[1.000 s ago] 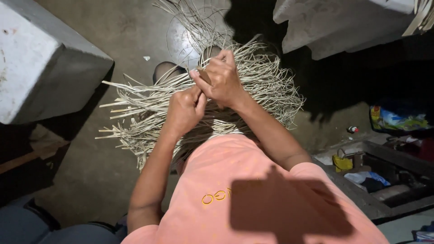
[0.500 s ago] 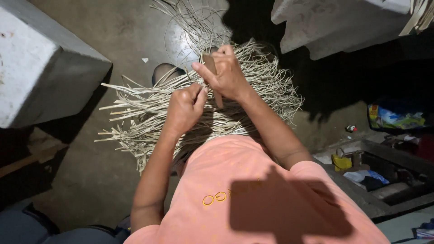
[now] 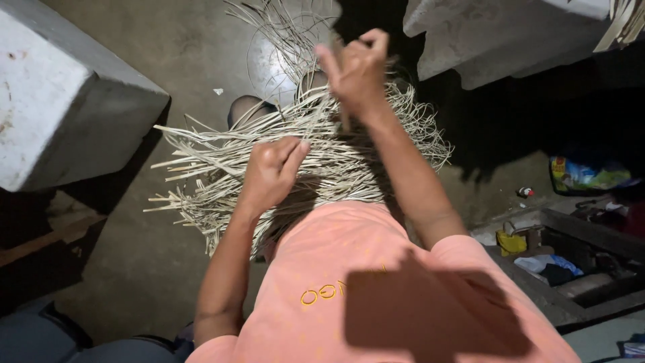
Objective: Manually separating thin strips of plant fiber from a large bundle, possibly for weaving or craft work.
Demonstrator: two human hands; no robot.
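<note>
Pale dry reed strips (image 3: 222, 168), half-woven mat, fanned over the concrete floor (image 3: 134, 269) in front of me, loose ends sticking out left and right. My left hand (image 3: 270, 171) is fisted on a bunch of strips near the mat's middle. My right hand (image 3: 356, 67) is lifted over the far edge, fingers curled narrow; blurred, so I cannot tell if it grips a strip. Hands well apart. Grey concrete block (image 3: 60, 101) close at left, another block (image 3: 497, 33) top right; open floor only between them, lower left and just past the mat. Right side: colourful plastic packet (image 3: 584, 176) in the dark, small red-and-white thing (image 3: 525, 192) on the floor near it. Dark trough (image 3: 571, 259) lower right holds a yellow bag (image 3: 510, 242) and pale cloth (image 3: 547, 263)
</note>
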